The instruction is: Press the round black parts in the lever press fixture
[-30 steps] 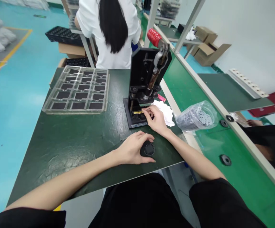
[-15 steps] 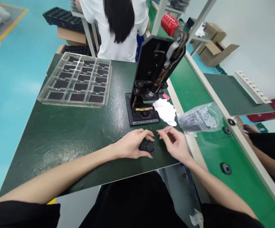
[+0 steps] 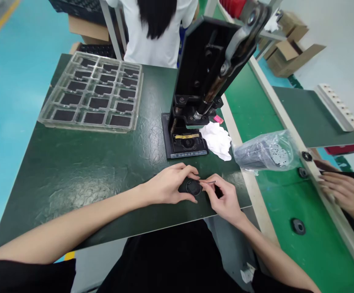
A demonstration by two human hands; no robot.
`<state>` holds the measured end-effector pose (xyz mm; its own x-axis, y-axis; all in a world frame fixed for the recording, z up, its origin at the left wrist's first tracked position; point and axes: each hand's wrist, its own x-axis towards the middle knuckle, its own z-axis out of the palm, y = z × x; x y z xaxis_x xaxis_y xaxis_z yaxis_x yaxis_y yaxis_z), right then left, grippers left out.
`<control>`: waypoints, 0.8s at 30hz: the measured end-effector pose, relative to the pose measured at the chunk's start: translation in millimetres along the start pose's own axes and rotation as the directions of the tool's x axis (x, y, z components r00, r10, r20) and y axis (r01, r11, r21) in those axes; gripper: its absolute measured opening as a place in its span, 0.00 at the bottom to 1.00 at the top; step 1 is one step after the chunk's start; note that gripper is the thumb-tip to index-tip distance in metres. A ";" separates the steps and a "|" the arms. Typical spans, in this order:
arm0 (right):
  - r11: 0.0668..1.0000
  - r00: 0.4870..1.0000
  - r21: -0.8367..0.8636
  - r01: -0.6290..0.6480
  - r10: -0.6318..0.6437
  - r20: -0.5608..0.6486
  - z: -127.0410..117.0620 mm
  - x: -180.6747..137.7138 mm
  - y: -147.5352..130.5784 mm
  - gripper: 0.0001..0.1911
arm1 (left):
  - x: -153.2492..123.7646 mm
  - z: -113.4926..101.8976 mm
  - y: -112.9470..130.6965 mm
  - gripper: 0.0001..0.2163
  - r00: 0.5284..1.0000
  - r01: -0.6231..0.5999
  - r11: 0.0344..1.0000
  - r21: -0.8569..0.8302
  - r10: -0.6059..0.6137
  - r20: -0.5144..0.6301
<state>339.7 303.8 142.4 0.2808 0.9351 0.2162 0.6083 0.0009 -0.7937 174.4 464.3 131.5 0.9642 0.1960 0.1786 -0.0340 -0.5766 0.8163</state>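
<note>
A small black round part (image 3: 193,187) lies on the dark green table top, its flat disc-like face up. Curled around its left side, thumb below and fingers above, my left hand (image 3: 172,185) grips it. My right hand (image 3: 225,198) pinches a thin stick (image 3: 212,182), whose left end is at the part's right edge; whether it touches is too small to tell. Just beyond my hands stands a black hand press (image 3: 207,69) with a yellow strip (image 3: 186,136) across its base. A white cloth (image 3: 217,140) lies crumpled beside the press.
A clear compartment tray (image 3: 86,101) with dark flat pieces sits at the far left. To the right, a clear bag of thin grey rods (image 3: 265,152) lies by the green conveyor (image 3: 274,203), which carries black round parts (image 3: 298,226). A co-worker's hand (image 3: 344,189) is at its far edge.
My right hand has brought the thin stick left and down to the black part's edge. My left hand keeps its hold. The co-worker's hand has come further into view at the right.
</note>
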 end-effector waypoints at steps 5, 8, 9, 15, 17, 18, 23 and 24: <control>0.999 0.999 -0.019 0.043 -0.043 0.007 1.2 -1.8 0.3 0.07 | -0.9 0.3 -1.1 0.32 1.000 -0.012 1.000 -0.003 0.012 -0.014; 0.991 0.993 -0.049 0.122 -0.121 0.016 2.6 -1.5 -2.9 0.07 | -2.1 1.9 -1.7 0.33 0.999 -0.015 1.000 0.012 0.016 -0.028; 0.987 0.990 -0.065 0.144 -0.143 0.020 3.3 -1.3 -4.0 0.07 | -2.4 2.8 -1.7 0.34 0.999 -0.012 1.000 0.019 0.012 -0.032; 0.988 0.991 -0.084 0.133 -0.132 0.011 6.2 1.7 -3.3 0.10 | -1.6 5.8 0.8 0.32 0.998 0.040 0.998 0.038 -0.038 -0.047; 0.999 0.998 0.000 0.053 -0.053 -0.019 4.9 4.4 -2.0 0.11 | -0.8 4.7 1.4 0.31 0.997 0.044 0.998 0.046 -0.042 -0.059; 0.999 0.997 0.052 0.005 -0.001 -0.076 3.1 5.6 -1.6 0.12 | -0.6 3.9 1.5 0.31 0.997 0.041 0.998 0.050 -0.038 -0.061; 0.995 0.882 0.054 -0.086 0.101 -0.461 -32.3 -10.0 5.1 0.13 | -2.0 0.4 1.1 0.26 0.995 -0.035 0.995 0.088 0.043 -0.088; 0.994 0.853 -0.028 -0.104 0.075 -0.516 -46.7 -22.2 9.5 0.14 | -2.1 0.0 0.4 0.24 0.994 -0.047 0.993 0.105 0.058 -0.097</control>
<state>373.9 266.5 156.7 0.6684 0.6147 0.4187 0.5963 -0.1064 -0.7957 172.5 463.6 131.5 0.9305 0.2386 0.2780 -0.0518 -0.6655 0.7446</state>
